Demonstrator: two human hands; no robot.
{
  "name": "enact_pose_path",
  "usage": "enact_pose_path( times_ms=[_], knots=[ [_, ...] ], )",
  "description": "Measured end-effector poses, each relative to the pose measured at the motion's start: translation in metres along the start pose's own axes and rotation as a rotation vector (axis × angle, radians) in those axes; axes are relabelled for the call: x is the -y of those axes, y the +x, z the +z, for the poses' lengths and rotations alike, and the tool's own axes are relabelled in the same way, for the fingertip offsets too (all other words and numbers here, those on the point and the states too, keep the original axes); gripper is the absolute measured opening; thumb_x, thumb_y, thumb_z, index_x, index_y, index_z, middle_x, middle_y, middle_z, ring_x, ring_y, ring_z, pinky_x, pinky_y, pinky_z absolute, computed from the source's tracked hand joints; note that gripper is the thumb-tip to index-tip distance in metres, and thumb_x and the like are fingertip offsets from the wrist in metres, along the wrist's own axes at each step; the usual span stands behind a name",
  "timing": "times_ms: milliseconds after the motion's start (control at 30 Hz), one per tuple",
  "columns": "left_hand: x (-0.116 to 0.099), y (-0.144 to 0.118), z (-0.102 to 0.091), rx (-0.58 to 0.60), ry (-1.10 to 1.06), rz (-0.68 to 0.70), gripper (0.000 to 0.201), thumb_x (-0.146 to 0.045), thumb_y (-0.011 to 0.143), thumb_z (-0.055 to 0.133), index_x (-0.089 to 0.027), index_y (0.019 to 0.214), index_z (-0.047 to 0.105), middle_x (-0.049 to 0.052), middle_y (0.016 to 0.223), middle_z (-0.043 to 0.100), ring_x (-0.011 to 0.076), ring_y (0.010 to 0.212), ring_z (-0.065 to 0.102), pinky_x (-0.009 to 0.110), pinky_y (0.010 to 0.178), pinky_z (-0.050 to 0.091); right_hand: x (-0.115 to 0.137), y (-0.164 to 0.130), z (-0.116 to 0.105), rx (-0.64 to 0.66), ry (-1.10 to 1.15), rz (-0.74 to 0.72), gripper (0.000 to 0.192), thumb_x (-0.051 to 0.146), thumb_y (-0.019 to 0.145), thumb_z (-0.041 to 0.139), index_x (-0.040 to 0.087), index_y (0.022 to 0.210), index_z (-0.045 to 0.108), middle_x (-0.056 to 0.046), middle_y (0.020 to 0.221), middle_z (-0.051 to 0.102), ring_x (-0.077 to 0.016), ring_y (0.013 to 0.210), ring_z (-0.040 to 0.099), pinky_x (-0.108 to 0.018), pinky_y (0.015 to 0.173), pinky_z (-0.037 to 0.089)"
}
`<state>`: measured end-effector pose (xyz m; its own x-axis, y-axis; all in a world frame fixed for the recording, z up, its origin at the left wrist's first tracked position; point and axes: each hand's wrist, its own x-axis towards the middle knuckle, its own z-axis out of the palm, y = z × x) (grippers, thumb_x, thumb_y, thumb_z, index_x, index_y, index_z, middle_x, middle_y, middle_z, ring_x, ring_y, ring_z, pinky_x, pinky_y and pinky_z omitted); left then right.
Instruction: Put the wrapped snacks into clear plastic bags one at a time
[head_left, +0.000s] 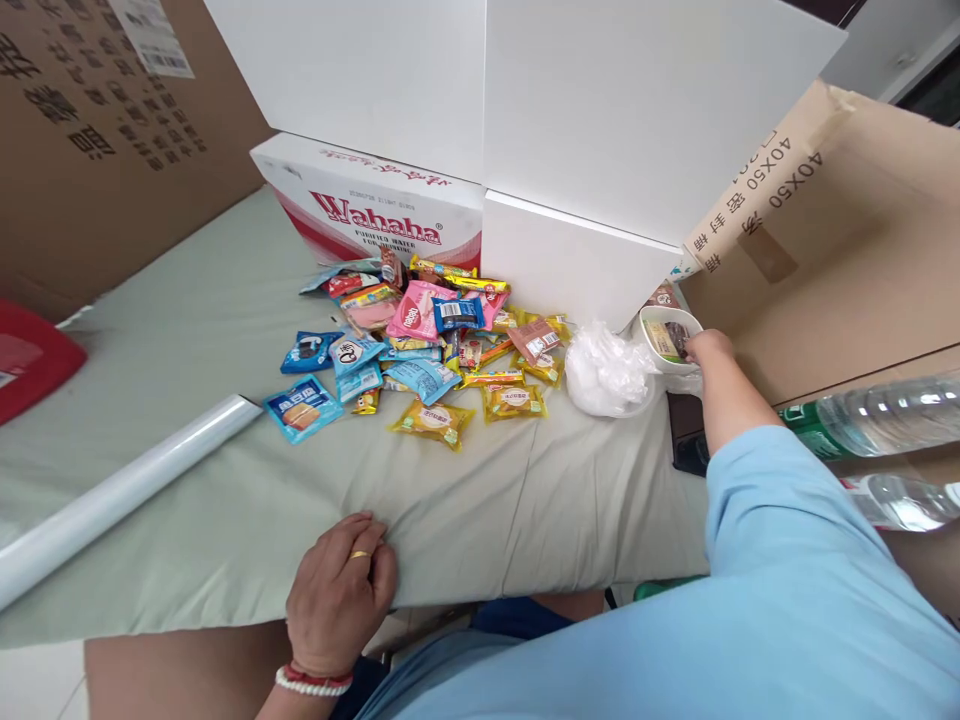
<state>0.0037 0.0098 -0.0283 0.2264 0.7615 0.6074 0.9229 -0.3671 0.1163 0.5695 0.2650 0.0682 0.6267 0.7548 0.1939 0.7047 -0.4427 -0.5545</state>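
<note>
At the far right of the table, my right hand (709, 347) is closed at the rim of a small white tub (649, 330). Inside the tub are a packet with a green and yellow label and something dark; my fingertips are partly hidden there. A crumpled clear plastic bag (609, 370) lies just left of the tub. My left hand (341, 590) rests on the front edge of the green cloth (480, 510), fingers curled together, with nothing visible in it. Beyond it spreads a pile of wrapped snacks (420, 310), with yellow packets (433, 423) at the front and a blue packet (304, 408) at the left.
A Wahaha carton (375, 205) and white panels (585, 260) stand behind the snacks. On the left lie a long white roll (127, 495) and a red object (34, 360). Cardboard (817, 250), water bottles (892, 415) and a dark flat object (686, 435) are at the right.
</note>
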Motion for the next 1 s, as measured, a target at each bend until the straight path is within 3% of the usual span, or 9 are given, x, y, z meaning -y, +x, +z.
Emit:
enact_pose_path(
  times_ms=[133, 300, 433, 533, 633, 733, 833, 900, 1000],
  knots=[
    [0.0, -0.001, 0.001, -0.003, -0.02, -0.014, 0.018, -0.006, 0.085, 0.064, -0.017, 0.098, 0.062, 0.011, 0.097, 0.071, 0.0278, 0.094, 0.071, 0.039, 0.085, 0.056, -0.006, 0.01, -0.013, -0.012, -0.267, 0.173, 0.013, 0.026, 0.082, 0.072, 0.013, 0.081, 0.07, -0.019, 0.088, 0.065, -0.0336, 0.093, 0.062, -0.054, 0.083, 0.046],
    [-0.001, -0.001, 0.0, -0.009, -0.027, -0.018, 0.019, -0.005, 0.084, 0.065, -0.018, 0.098, 0.062, 0.011, 0.098, 0.071, 0.0278, 0.095, 0.071, 0.039, 0.085, 0.056, -0.034, -0.04, -0.028, 0.035, -0.288, -0.222, 0.037, 0.048, 0.091, 0.062, 0.019, 0.111, 0.073, -0.015, 0.11, 0.067, -0.0288, 0.099, 0.063, -0.043, 0.089, 0.048],
    [-0.001, -0.002, -0.001, -0.007, -0.014, -0.01, 0.016, -0.006, 0.085, 0.064, -0.017, 0.098, 0.062, 0.012, 0.098, 0.071, 0.0287, 0.094, 0.07, 0.041, 0.084, 0.056, -0.056, -0.087, -0.034, 0.149, -0.403, -0.251, 0.03, 0.045, 0.083, 0.069, 0.018, 0.095, 0.073, -0.017, 0.108, 0.069, -0.03, 0.097, 0.064, -0.04, 0.084, 0.048],
    [0.001, -0.004, 0.002, -0.028, -0.042, -0.006, 0.014, -0.008, 0.087, 0.063, -0.016, 0.098, 0.063, 0.012, 0.098, 0.071, 0.028, 0.095, 0.07, 0.041, 0.086, 0.057, -0.052, -0.124, -0.039, -0.031, -0.12, -0.138, 0.029, 0.047, 0.087, 0.062, 0.019, 0.083, 0.067, -0.012, 0.087, 0.069, -0.0243, 0.08, 0.064, -0.037, 0.074, 0.05],
    [0.001, -0.005, 0.002, -0.084, -0.141, -0.07, 0.011, -0.012, 0.089, 0.064, -0.017, 0.098, 0.066, 0.011, 0.099, 0.072, 0.0256, 0.098, 0.07, 0.038, 0.088, 0.056, -0.026, -0.193, -0.034, -0.136, 0.542, 0.036, 0.041, 0.06, 0.078, 0.071, 0.021, 0.086, 0.06, 0.0, 0.071, 0.061, -0.0137, 0.054, 0.05, -0.028, 0.052, 0.043],
    [-0.014, -0.004, -0.008, -0.076, -0.385, -0.309, 0.007, -0.021, 0.095, 0.061, -0.018, 0.094, 0.067, 0.008, 0.093, 0.07, 0.0204, 0.088, 0.068, 0.033, 0.08, 0.055, 0.014, -0.293, -0.012, 0.198, 0.835, 0.075, 0.04, 0.053, 0.073, 0.083, 0.023, 0.087, 0.061, 0.005, 0.066, 0.056, -0.0106, 0.05, 0.047, -0.023, 0.044, 0.038],
    [-0.046, 0.0, -0.024, 0.135, -0.792, -0.564, 0.026, -0.035, 0.101, 0.052, -0.019, 0.085, 0.065, 0.001, 0.072, 0.062, 0.0139, 0.064, 0.058, 0.027, 0.061, 0.047, 0.055, -0.383, 0.007, 0.597, 0.878, -0.002, 0.03, 0.047, 0.079, 0.082, 0.025, 0.092, 0.065, 0.001, 0.076, 0.064, -0.014, 0.062, 0.059, -0.026, 0.054, 0.052],
    [-0.067, 0.003, -0.028, 0.36, -1.15, -0.656, 0.03, -0.048, 0.098, 0.057, -0.02, 0.094, 0.064, 0.001, 0.077, 0.065, 0.0137, 0.066, 0.06, 0.026, 0.061, 0.048, 0.077, -0.421, 0.013, 0.851, 0.876, -0.137, 0.031, 0.044, 0.08, 0.082, 0.027, 0.103, 0.069, -0.004, 0.095, 0.07, -0.0193, 0.083, 0.068, -0.031, 0.07, 0.06],
    [-0.077, 0.004, -0.025, 0.4, -1.428, -0.915, 0.041, -0.061, 0.089, 0.064, -0.02, 0.095, 0.057, 0.001, 0.079, 0.067, 0.0138, 0.064, 0.06, 0.025, 0.055, 0.046, 0.095, -0.438, 0.02, 1.009, 0.833, -0.215, 0.03, 0.043, 0.084, 0.077, 0.028, 0.109, 0.072, -0.006, 0.105, 0.07, -0.0216, 0.094, 0.068, -0.034, 0.077, 0.061]
  ],
)
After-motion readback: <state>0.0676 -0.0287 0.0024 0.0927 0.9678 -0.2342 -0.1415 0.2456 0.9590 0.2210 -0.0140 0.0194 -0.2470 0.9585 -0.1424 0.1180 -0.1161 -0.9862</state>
